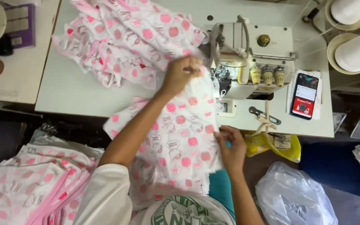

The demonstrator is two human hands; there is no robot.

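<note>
My left hand [181,74] is closed on the upper edge of a white fabric piece with pink prints [179,137], right beside the needle area of the sewing machine [251,54]. My right hand [232,148] pinches the same piece at its lower right edge, near the table's front. The fabric drapes from the machine down over my lap. A heap of the same printed fabric [130,37] lies on the white table [69,93] behind my left hand.
A phone with a lit screen [305,96] lies right of the machine. White thread cones [357,50] stand at far right. More printed fabric [30,187] is stacked at lower left. A clear plastic bag [292,196] and yellow bag [271,143] sit at lower right.
</note>
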